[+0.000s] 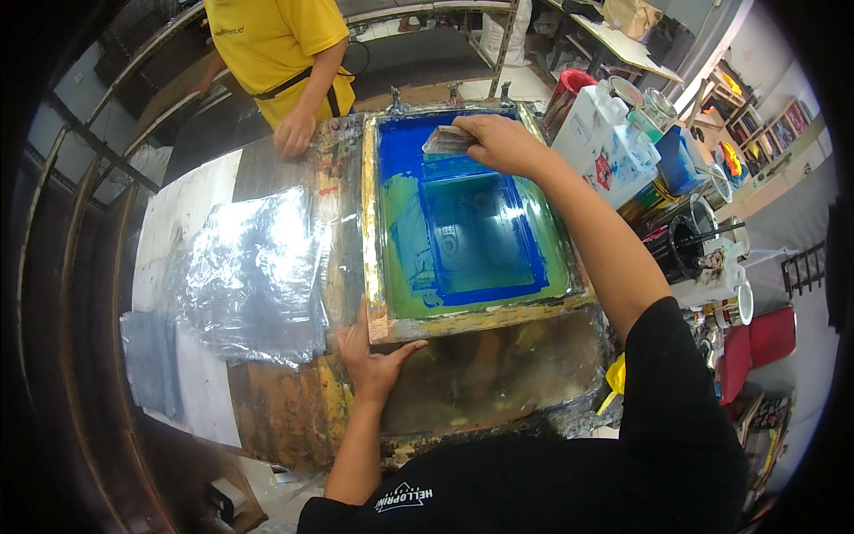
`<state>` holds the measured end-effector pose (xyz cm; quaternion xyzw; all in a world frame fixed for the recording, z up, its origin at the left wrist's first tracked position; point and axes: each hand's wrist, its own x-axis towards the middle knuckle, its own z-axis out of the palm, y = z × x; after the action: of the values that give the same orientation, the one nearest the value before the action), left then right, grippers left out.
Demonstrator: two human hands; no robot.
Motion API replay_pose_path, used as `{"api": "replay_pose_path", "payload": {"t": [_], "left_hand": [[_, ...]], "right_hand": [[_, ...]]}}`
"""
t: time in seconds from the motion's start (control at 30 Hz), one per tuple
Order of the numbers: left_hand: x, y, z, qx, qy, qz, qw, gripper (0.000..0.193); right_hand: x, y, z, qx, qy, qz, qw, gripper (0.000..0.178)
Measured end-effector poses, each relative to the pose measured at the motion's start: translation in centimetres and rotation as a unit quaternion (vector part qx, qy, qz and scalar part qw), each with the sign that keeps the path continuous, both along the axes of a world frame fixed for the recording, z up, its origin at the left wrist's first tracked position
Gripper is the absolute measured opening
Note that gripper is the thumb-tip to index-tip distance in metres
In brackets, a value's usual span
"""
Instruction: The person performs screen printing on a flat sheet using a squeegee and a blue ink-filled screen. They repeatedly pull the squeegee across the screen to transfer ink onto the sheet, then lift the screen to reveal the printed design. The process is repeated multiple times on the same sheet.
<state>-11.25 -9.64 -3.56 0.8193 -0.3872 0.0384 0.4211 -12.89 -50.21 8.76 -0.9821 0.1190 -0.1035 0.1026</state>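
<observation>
A screen-printing frame (378, 325) with worn, paint-stained edges lies on the work table before me. Its mesh is coated green, and blue ink (405, 142) covers the far part and rings a paler rectangle (471, 231). My right hand (507, 145) grips a squeegee (447, 141) with a pale, stained edge, over the blue ink at the far end. At the near left corner of the frame is my left hand (369, 360), its thumb stretched along the front edge and its fingers along the left side, partly hidden.
Left of the frame, clear plastic sheets (253, 276) lie on a white board (165, 231). A person in a yellow shirt (285, 44) stands beyond, one hand (294, 133) on the table. White jugs (605, 142), an ink pot (672, 249) and several cans crowd the right side.
</observation>
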Motion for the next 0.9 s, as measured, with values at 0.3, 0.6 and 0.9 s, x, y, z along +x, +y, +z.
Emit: {"api": "replay_pose_path", "payload": {"t": [0.3,0.6,0.9], "left_hand": [[0.2,0.2,-0.9,-0.070,0.020,-0.025,0.997,0.113],[0.0,0.3,-1.0,-0.082,0.036,-0.035,0.995,0.107],[0.0,0.2,-0.7,-0.058,-0.003,-0.023,0.998,0.106]], "right_hand": [[1.4,-0.1,-2.0,-0.014,0.037,-0.007,0.999,0.043],[1.3,2.1,-4.7,-0.085,0.036,-0.011,0.996,0.033],[-8.8,13.0,-2.8,-0.073,0.026,-0.026,0.997,0.035]]}}
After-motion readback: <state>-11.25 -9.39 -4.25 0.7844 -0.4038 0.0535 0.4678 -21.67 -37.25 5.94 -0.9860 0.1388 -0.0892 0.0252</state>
